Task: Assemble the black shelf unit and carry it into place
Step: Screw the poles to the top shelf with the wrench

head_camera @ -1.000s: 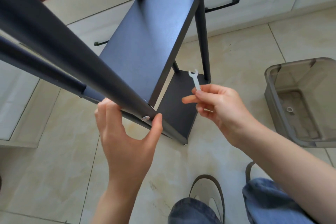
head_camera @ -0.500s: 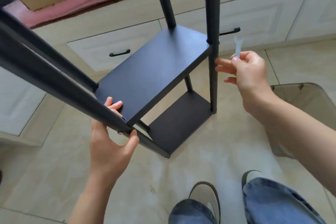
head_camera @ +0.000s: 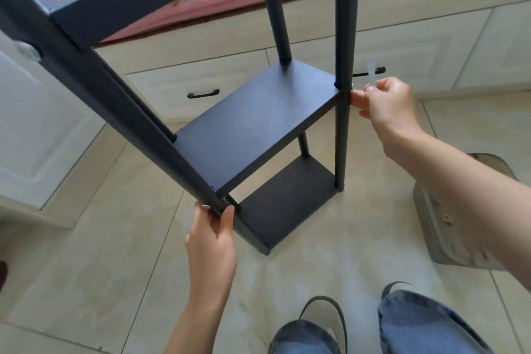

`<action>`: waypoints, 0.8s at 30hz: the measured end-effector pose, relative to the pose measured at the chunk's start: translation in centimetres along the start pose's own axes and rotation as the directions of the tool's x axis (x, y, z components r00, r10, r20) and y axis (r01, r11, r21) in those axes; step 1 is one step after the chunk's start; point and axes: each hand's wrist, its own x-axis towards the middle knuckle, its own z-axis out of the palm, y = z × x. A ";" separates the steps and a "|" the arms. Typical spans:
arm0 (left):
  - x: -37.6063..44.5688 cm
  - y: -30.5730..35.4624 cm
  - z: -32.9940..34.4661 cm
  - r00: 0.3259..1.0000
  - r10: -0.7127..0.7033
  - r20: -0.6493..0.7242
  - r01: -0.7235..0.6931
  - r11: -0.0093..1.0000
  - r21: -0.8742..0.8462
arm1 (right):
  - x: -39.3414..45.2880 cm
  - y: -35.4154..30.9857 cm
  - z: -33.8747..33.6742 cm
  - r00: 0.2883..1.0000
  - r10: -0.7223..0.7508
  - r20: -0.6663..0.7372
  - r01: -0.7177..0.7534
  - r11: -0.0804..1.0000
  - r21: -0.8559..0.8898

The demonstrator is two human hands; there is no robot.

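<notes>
White plastic wrench pinched in right hand at middle shelf corner bolt; seat it squarely; left hand grips front post, steadying.

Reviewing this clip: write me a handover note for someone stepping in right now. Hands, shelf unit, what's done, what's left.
Left hand: grip around the near front post of the black shelf unit, steadying it.
Right hand: pinches the small white wrench, fingertips at the far right post by the middle shelf corner.
Done: the unit stands upright on the tiled floor, with its shelves mounted on the posts.
Left: probably tighten the bolt at that corner, check the others, then carry the unit into place.
</notes>
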 end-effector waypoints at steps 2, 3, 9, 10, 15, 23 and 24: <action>1.0 -0.4 -0.5 1.000 0.008 -0.001 -0.008 0.999 0.049 | -0.3 0.1 -0.2 1.000 -0.002 -0.013 0.001 1.000 -0.016; 1.7 -0.6 -0.8 1.000 -0.001 -0.012 0.002 0.998 0.063 | -0.6 0.2 -0.3 1.000 0.001 -0.019 -0.001 1.000 -0.023; 6.5 -0.3 -1.9 0.981 -0.165 -0.104 0.175 0.981 0.089 | -5.5 1.3 -1.2 0.999 -0.028 -0.022 0.028 1.000 -0.006; 7.2 0.1 -1.9 0.972 -0.205 -0.115 0.215 0.973 0.087 | -6.6 1.4 -1.4 0.999 -0.036 -0.013 0.036 0.999 0.002; 8.5 1.8 -1.5 0.936 -0.344 -0.078 0.349 0.935 0.062 | -11.0 1.9 -2.3 0.997 -0.057 0.042 0.056 0.998 0.029; 3.8 4.7 -1.2 0.930 -0.320 0.182 0.338 0.938 -0.077 | -15.0 1.0 -2.9 0.984 -0.049 0.173 0.053 0.998 -0.016; 2.9 5.6 -0.8 0.916 -0.324 0.237 0.372 0.907 -0.197 | -15.5 0.9 -2.9 0.979 -0.052 0.196 0.058 0.998 -0.023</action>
